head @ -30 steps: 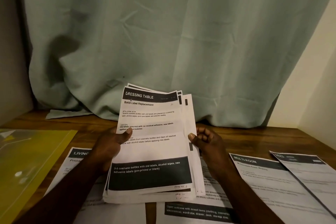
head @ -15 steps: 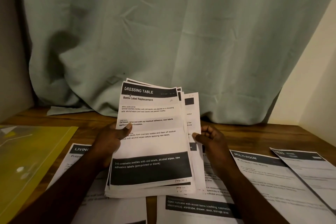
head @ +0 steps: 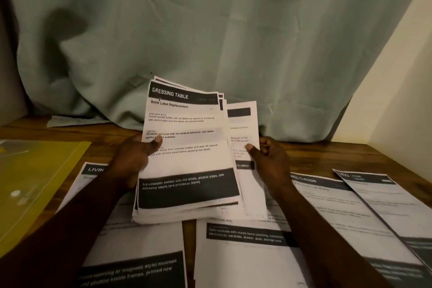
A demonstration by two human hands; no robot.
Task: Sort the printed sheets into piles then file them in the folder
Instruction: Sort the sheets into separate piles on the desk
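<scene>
In the head view, the left hand (head: 133,159) holds a thick stack of printed sheets (head: 187,170) tilted up over the wooden table (head: 327,154), with its thumb on the top page that says DRESSING TABLE. The right hand (head: 268,161) pinches the edge of one sheet (head: 243,124) that sticks out from the right side of the stack. The yellow folder (head: 35,182) lies flat at the left, and loose sheets (head: 245,264) lie side by side on the table under the arms, in front of a green curtain (head: 210,30).

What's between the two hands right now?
In the head view, the paper stack, held between them: left hand grips its edge, right hand pinches a sheet offset rightward.
</scene>
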